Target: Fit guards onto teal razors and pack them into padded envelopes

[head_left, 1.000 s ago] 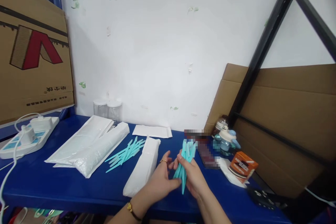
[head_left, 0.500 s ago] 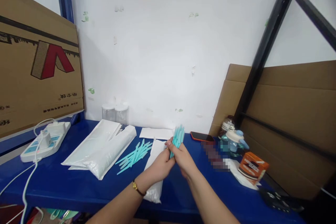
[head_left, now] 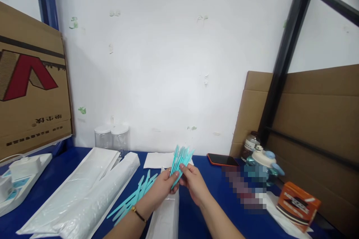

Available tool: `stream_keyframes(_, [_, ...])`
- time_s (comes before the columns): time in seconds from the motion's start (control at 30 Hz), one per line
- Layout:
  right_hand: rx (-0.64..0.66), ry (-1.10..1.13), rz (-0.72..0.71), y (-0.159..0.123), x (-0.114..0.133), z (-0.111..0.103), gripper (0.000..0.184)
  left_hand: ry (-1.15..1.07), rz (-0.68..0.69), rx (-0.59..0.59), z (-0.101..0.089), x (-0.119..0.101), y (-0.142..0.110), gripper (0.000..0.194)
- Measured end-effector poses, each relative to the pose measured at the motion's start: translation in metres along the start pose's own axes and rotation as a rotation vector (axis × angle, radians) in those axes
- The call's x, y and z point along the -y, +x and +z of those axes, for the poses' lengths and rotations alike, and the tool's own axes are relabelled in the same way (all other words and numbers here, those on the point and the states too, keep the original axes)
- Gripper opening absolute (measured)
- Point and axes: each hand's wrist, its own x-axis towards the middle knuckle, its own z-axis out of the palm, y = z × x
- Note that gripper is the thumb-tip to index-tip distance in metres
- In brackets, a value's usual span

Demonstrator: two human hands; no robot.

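A bundle of thin turquoise plastic sticks (head_left: 181,157) with flat, blade-like ends stands upright and fanned out in both my hands. My left hand (head_left: 166,186) is closed around the lower part of the bundle. From the other side, the thumb and fingers of my right hand (head_left: 194,182) pinch the sticks. More loose turquoise sticks (head_left: 143,186) lie crosswise on the blue table (head_left: 192,213), partly hidden behind my left forearm. Under my hands lies a long white plastic package (head_left: 165,218), close to the left wrist.
Larger white plastic packages (head_left: 75,183) lie to the left, before two clear jars (head_left: 120,140). A power strip (head_left: 30,179) sits far left. On the right are a phone (head_left: 223,160), a brown bottle (head_left: 250,145), a teal bottle (head_left: 262,162) and an orange box (head_left: 298,205).
My hands have spread slightly apart, and the bundle has gone from tight to fanned out. The view has shifted, so the table items appear lower and larger.
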Motion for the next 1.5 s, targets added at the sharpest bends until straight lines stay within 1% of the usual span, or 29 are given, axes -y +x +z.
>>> stream_keyframes(0.13, [-0.053,0.007,0.008,-0.002,-0.008,0.000,0.032,-0.013,-0.008,-0.055,0.002,0.011,0.001,0.042])
stream_keyframes(0.3, [-0.077,0.074,0.002,-0.003,-0.017,-0.002,0.031,-0.041,-0.009,-0.089,0.004,0.011,-0.001,0.041])
stream_keyframes(0.53, [-0.105,0.069,-0.005,-0.003,-0.016,-0.001,0.031,-0.073,-0.004,-0.081,0.004,0.011,-0.001,0.041])
stream_keyframes(0.73, [-0.127,0.089,-0.008,-0.002,-0.018,-0.002,0.030,-0.147,-0.020,-0.085,0.003,0.012,0.002,0.041])
stream_keyframes(0.87, [-0.125,0.069,-0.003,-0.004,-0.013,0.001,0.032,-0.132,-0.028,-0.092,0.002,0.014,0.002,0.042])
stream_keyframes(1.0, [-0.192,0.026,-0.017,-0.005,-0.006,0.007,0.035,-0.006,0.000,-0.028,0.003,0.016,0.002,0.039])
stream_keyframes(1.1, [-0.201,0.009,-0.060,-0.004,-0.004,0.007,0.033,0.049,0.007,0.033,0.005,0.017,0.002,0.039])
stream_keyframes(1.17, [-0.177,0.016,-0.056,-0.005,-0.003,0.007,0.033,0.112,-0.014,0.066,0.006,0.018,0.001,0.042])
stream_keyframes(1.2, [-0.154,0.019,-0.030,-0.006,-0.002,0.007,0.034,0.175,-0.023,0.083,0.006,0.017,0.000,0.044])
stream_keyframes(1.27, [-0.083,0.045,0.025,-0.008,0.002,0.008,0.036,0.349,-0.008,0.104,0.006,0.012,-0.003,0.049])
stream_keyframes(1.3, [-0.044,0.070,0.035,-0.009,0.005,0.008,0.033,0.450,0.028,0.110,0.005,0.008,-0.006,0.050])
stream_keyframes(1.33, [-0.021,0.102,0.024,-0.009,0.009,0.007,0.030,0.551,0.077,0.098,0.004,0.002,-0.010,0.051])
stream_keyframes(1.37, [-0.025,0.137,-0.011,-0.009,0.013,0.005,0.029,0.658,0.120,0.061,0.002,-0.004,-0.014,0.052])
stream_keyframes(1.4, [-0.057,0.161,-0.067,-0.007,0.019,0.001,0.028,0.771,0.145,-0.002,-0.001,-0.011,-0.019,0.056])
stream_keyframes(1.43, [-0.108,0.165,-0.131,-0.006,0.024,-0.005,0.028,0.888,0.140,-0.084,-0.003,-0.017,-0.025,0.062])
stream_keyframes(1.47, [-0.173,0.148,-0.193,-0.003,0.030,-0.013,0.029,0.993,0.098,-0.171,-0.006,-0.023,-0.031,0.071])
stream_keyframes(1.5, [-0.234,0.108,-0.249,0.001,0.033,-0.023,0.029,1.074,0.030,-0.245,-0.008,-0.028,-0.037,0.080])
